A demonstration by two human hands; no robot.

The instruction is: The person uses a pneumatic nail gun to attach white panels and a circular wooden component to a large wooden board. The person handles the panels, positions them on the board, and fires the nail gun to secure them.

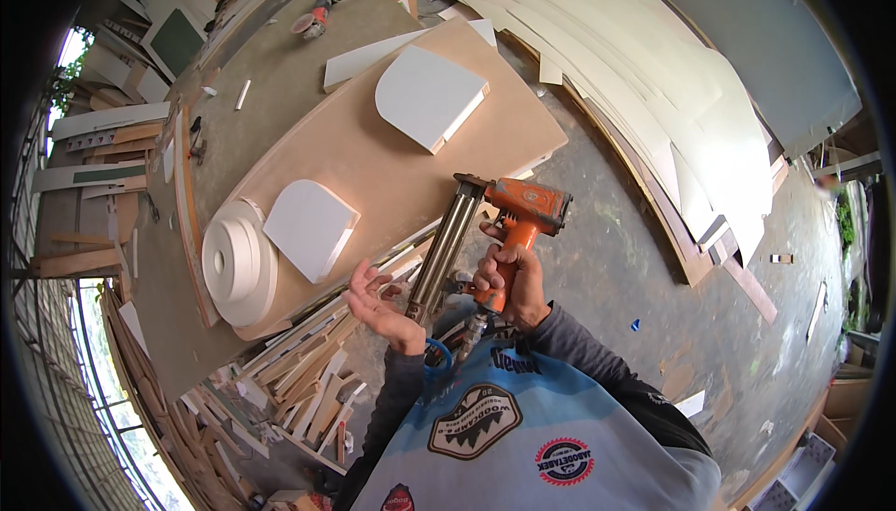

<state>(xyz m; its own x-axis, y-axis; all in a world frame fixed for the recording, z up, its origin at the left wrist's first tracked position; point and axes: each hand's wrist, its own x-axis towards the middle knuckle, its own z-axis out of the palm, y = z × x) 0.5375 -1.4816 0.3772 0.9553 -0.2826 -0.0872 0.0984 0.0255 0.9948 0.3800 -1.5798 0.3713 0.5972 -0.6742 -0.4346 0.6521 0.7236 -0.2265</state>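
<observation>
An orange pneumatic nail gun [528, 205] is gripped by its handle in my right hand [511, 280], with the fingers wrapped round it. Its long metal magazine [442, 254] slants down toward my left hand. My left hand [385, 310] is open, palm up and fingers apart, beside the magazine's lower end; it holds nothing. A hose fitting [474, 329] hangs below the handle. Beyond my hands lies a brown board [448, 161] bearing a white panel with one rounded corner [425, 96], a smaller white panel [310, 229] and a stack of white rings [231, 264].
Tall white sheets [597, 35] lie stacked at the far right. A red angle grinder [313, 21] with a cord rests at the back of the worktable [271, 91]. Wood offcuts [317, 394] are heaped below the table's near edge. Scraps dot the grey floor [691, 352].
</observation>
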